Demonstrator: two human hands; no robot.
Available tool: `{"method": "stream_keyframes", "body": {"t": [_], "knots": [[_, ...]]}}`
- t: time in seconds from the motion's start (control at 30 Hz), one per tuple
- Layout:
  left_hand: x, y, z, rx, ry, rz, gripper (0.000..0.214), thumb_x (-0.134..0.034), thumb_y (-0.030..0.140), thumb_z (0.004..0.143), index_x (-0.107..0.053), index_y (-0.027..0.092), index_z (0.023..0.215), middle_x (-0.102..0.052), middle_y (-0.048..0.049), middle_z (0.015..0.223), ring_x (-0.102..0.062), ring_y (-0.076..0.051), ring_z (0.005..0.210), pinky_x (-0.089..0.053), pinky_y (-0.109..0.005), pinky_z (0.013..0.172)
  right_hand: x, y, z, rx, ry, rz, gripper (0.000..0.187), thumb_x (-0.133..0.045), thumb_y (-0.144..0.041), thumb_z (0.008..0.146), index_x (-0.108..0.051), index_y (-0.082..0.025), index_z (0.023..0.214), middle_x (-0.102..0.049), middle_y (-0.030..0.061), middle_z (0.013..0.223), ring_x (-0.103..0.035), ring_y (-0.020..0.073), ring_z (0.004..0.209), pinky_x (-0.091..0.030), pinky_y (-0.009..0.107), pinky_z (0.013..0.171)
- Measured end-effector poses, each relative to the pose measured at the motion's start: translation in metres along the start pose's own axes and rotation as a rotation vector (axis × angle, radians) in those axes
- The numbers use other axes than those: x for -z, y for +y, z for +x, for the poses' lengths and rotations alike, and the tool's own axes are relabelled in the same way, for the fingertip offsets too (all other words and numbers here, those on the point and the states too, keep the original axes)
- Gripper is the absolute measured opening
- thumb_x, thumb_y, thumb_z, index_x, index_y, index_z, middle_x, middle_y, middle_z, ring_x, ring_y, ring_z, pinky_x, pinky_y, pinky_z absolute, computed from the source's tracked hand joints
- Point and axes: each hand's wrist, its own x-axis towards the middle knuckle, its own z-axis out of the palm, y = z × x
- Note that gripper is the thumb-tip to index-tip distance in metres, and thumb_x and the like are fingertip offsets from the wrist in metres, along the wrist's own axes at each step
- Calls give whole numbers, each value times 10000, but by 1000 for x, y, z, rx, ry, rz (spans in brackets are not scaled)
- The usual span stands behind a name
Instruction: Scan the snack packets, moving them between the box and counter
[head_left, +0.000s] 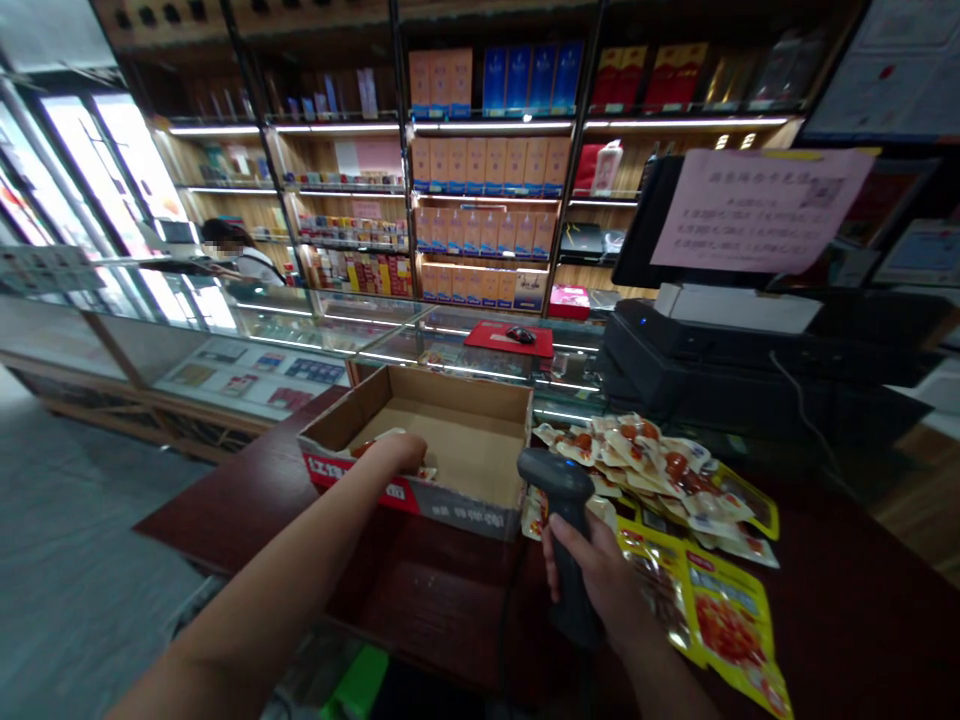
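My right hand (589, 560) is wrapped round the handle of a dark grey barcode scanner (556, 478), held upright over the counter. A small blue light glows on the scanner's head. My left hand (409, 453) reaches over the near wall of a shallow cardboard box (472, 515), closed on a snack packet (367, 445) near the box floor. Parts of the packet show beside my fingers; the rest is hidden. Right of the box lies a heap of clear and cream vacuum-sealed food packets (641, 440). Yellow snack bags (731, 610) lie in front of the heap.
A dark point-of-sale machine (675, 345) with a pink paper notice (750, 210) stands behind the packets. A red mouse pad (487, 340) with a mouse lies on the glass display counter (405, 335). A person (255, 262) is at the far left, before shelves of boxed goods.
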Motion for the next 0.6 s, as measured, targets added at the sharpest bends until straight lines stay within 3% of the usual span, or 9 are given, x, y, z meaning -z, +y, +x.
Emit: {"method": "stream_keyframes", "body": {"t": [0.1, 0.2, 0.27, 0.33, 0.4, 0.5, 0.6], "knots": [[-4, 0, 7, 8, 63, 125, 400, -717, 19, 381, -388, 220, 276, -330, 5, 240, -632, -317, 598, -438, -490, 814, 0, 2, 3, -11, 10, -11, 331, -643, -477, 672, -499, -194, 767, -530, -62, 524, -484, 99, 361, -415, 215, 315], [-5, -2, 12, -21, 155, 258, 263, -749, 151, 427, -508, 213, 341, -457, -52, 304, -645, -329, 638, -447, -490, 805, 3, 3, 4, -15, 9, -26, 330, -637, -484, 678, -488, -191, 712, -532, -56, 517, -488, 97, 366, -418, 214, 323], [-3, -3, 13, -79, 17, 488, 125, -745, 243, 475, -631, 193, 476, -596, -110, 452, -657, -316, 713, -466, -436, 795, 7, 5, 4, -20, 13, -35, 331, -631, -487, 690, -495, -189, 741, -540, -54, 523, -495, 98, 370, -421, 211, 328], [1, -3, 13, -113, -199, 782, 177, -732, 281, 511, -706, 165, 640, -678, -158, 644, -656, -302, 805, -470, -373, 799, 10, 6, 4, -26, 24, -33, 337, -628, -481, 700, -501, -190, 809, -552, -55, 538, -502, 99, 376, -422, 207, 332], [5, -2, 13, -82, -333, 972, 253, -734, 264, 508, -728, 153, 735, -696, -177, 766, -643, -303, 868, -463, -342, 807, 13, 7, 4, -28, 30, -23, 348, -628, -474, 705, -498, -193, 863, -560, -57, 552, -504, 97, 379, -424, 203, 336], [7, -2, 13, -23, -319, 989, 242, -745, 211, 470, -731, 152, 704, -693, -188, 768, -630, -326, 891, -454, -355, 808, 14, 7, 4, -25, 31, -15, 358, -629, -480, 699, -496, -193, 865, -556, -60, 548, -496, 94, 373, -420, 200, 330], [5, -1, 12, -178, -201, 899, 149, -752, 175, 426, -701, 161, 565, -673, -175, 644, -644, -316, 791, -463, -354, 755, 15, 8, 3, -27, 37, -21, 355, -629, -486, 692, -495, -190, 835, -549, -61, 539, -492, 93, 368, -418, 200, 324]]}}
